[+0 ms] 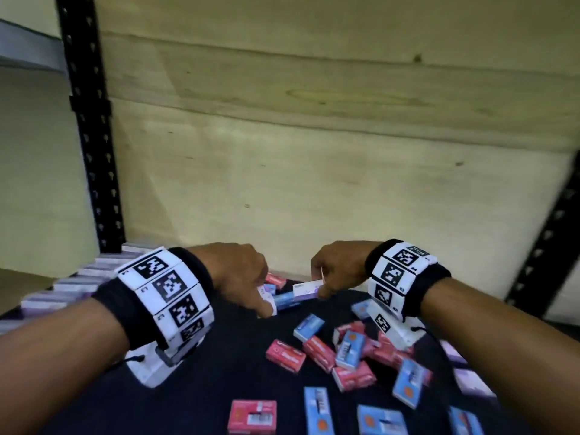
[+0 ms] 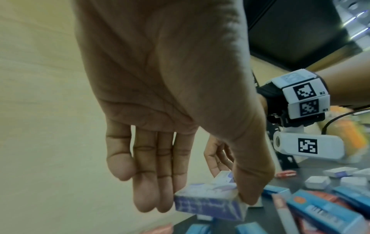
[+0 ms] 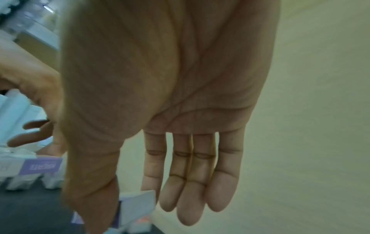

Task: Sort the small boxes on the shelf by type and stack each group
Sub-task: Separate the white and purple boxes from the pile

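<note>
Both hands are at the back of the dark shelf (image 1: 219,387). My left hand (image 1: 266,301) pinches a white-and-purple box (image 2: 210,201) between thumb and fingertips, just above the shelf. My right hand (image 1: 321,285) pinches a second white-and-purple box (image 1: 309,288) by its end between thumb and forefinger; in the right wrist view this box (image 3: 138,204) shows below the thumb. The two boxes almost meet end to end. Red boxes (image 1: 285,354) and blue boxes (image 1: 350,348) lie scattered on the shelf below the hands. A row of white-and-purple boxes (image 1: 78,277) lines the left edge.
A plywood back wall (image 1: 314,152) rises right behind the hands. Black perforated uprights stand at the left (image 1: 91,136) and right (image 1: 546,246). More white boxes (image 1: 470,378) lie at the right edge. The near left part of the shelf is bare dark surface.
</note>
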Available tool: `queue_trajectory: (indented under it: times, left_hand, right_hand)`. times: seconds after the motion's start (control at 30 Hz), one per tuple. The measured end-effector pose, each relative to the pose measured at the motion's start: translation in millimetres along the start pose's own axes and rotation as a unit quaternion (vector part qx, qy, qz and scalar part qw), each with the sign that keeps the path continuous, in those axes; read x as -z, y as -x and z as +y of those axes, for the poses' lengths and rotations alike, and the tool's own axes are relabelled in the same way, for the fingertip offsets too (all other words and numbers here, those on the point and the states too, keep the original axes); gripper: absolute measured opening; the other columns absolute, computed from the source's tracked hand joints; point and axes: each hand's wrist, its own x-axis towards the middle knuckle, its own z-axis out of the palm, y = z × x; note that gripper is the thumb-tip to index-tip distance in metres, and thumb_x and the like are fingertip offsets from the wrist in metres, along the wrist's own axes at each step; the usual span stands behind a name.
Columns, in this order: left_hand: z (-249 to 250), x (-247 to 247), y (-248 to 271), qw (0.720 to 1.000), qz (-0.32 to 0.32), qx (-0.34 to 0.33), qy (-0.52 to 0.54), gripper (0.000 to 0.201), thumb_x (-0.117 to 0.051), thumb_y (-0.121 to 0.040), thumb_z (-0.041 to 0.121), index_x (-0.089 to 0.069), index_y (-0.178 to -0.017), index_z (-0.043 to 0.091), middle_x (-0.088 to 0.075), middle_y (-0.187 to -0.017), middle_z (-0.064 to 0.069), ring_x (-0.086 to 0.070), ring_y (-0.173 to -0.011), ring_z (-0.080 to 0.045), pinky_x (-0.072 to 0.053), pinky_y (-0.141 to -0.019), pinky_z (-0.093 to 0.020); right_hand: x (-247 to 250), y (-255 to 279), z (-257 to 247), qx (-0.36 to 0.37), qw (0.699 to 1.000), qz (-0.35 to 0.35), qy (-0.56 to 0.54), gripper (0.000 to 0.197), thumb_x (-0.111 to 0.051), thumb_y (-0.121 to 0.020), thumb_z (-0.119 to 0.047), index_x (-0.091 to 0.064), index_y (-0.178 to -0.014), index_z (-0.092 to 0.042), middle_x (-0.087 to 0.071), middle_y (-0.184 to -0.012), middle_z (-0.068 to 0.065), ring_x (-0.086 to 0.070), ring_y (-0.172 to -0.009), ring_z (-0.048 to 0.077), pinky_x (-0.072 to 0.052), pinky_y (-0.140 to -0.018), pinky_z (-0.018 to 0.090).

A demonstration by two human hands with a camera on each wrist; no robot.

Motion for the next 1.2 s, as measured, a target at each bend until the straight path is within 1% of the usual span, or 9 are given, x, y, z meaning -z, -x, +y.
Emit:
queue_trajectory:
  times: [0.1,0.23,0.33,0.47,0.57,0.73,0.87,1.07,1.2]
  left_hand:
    - [45,12,-17,0.998,0.007,-0.058,-0.013,0.057,-0.063,-0.072,0.069,-0.067,-0.099,0.019,-0.066,-0.098,0.0,-0.063,-0.088,-0.022,-0.054,-0.078,-0.036]
    - [107,24,-37,0.99,0.02,-0.134,-0.029,0.059,-0.062,-0.075,0.07,-0.068,-0.098,0.016,-0.067,-0.095,-0.002,-0.064,-0.087,-0.025,-0.052,-0.073,-0.035]
    - [146,26,-48,0.984,0.026,-0.174,-0.025,0.057,-0.062,-0.075,0.07,-0.068,-0.096,0.017,-0.067,-0.091,-0.001,-0.064,-0.084,-0.024,-0.051,-0.072,-0.036]
    - [193,23,-62,0.974,0.019,-0.221,-0.034,0.056,-0.062,-0.073,0.071,-0.069,-0.093,0.019,-0.067,-0.089,0.0,-0.063,-0.081,-0.023,-0.051,-0.069,-0.035]
    - [223,18,-68,0.968,0.017,-0.25,-0.035,0.059,-0.063,-0.072,0.072,-0.07,-0.093,0.017,-0.068,-0.09,-0.001,-0.063,-0.083,-0.025,-0.051,-0.069,-0.034]
    - [261,12,-73,0.956,0.026,-0.29,-0.042,0.058,-0.064,-0.07,0.072,-0.07,-0.09,0.018,-0.065,-0.092,-0.002,-0.062,-0.084,-0.025,-0.054,-0.072,-0.034]
    - [276,7,-75,0.951,0.028,-0.306,-0.042,0.061,-0.065,-0.069,0.074,-0.069,-0.098,0.02,-0.065,-0.098,-0.001,-0.062,-0.086,-0.024,-0.054,-0.075,-0.036]
    - [287,-2,-80,0.942,0.04,-0.329,-0.052,0.063,-0.064,-0.07,0.075,-0.064,-0.096,0.018,-0.063,-0.094,0.0,-0.059,-0.079,-0.021,-0.047,-0.065,-0.032]
    - [284,-6,-83,0.939,0.05,-0.337,-0.05,0.069,-0.06,-0.067,0.08,-0.063,-0.099,0.019,-0.064,-0.097,0.0,-0.06,-0.082,-0.022,-0.05,-0.069,-0.034]
  right_hand:
    - [-13,43,46,-0.068,0.998,0.0,-0.01,0.03,-0.075,-0.08,-0.046,-0.064,-0.101,-0.027,-0.063,-0.087,-0.011,-0.061,-0.09,0.017,-0.048,-0.078,0.032]
    - [-33,101,98,-0.157,0.987,-0.001,-0.019,0.032,-0.078,-0.077,-0.041,-0.068,-0.103,-0.025,-0.061,-0.085,-0.01,-0.061,-0.092,0.018,-0.051,-0.086,0.033]
    - [-45,135,124,-0.206,0.978,-0.01,-0.029,0.033,-0.079,-0.078,-0.038,-0.069,-0.105,-0.023,-0.068,-0.092,-0.006,-0.062,-0.091,0.017,-0.049,-0.083,0.028]
    - [-64,164,150,-0.251,0.967,-0.041,-0.03,0.039,-0.08,-0.077,-0.041,-0.07,-0.106,-0.018,-0.071,-0.103,0.0,-0.064,-0.099,0.022,-0.053,-0.09,0.034]
    - [-80,178,164,-0.272,0.96,-0.061,-0.034,0.038,-0.08,-0.078,-0.038,-0.071,-0.107,-0.017,-0.071,-0.104,0.0,-0.064,-0.099,0.022,-0.053,-0.089,0.034]
    - [-98,192,177,-0.295,0.951,-0.08,-0.054,0.036,-0.078,-0.081,-0.032,-0.07,-0.111,-0.014,-0.069,-0.105,0.001,-0.058,-0.092,0.017,-0.046,-0.077,0.028]
    - [-112,191,182,-0.303,0.946,-0.098,-0.057,0.04,-0.078,-0.082,-0.033,-0.07,-0.114,-0.011,-0.069,-0.109,0.003,-0.061,-0.096,0.02,-0.048,-0.081,0.031]
    - [-121,191,190,-0.298,0.947,-0.094,-0.074,0.04,-0.079,-0.08,-0.038,-0.07,-0.11,-0.012,-0.07,-0.105,0.002,-0.063,-0.098,0.02,-0.048,-0.081,0.031]
    - [-122,192,192,-0.293,0.948,-0.083,-0.09,0.039,-0.079,-0.08,-0.04,-0.069,-0.11,-0.016,-0.07,-0.105,-0.001,-0.063,-0.098,0.018,-0.051,-0.086,0.032]
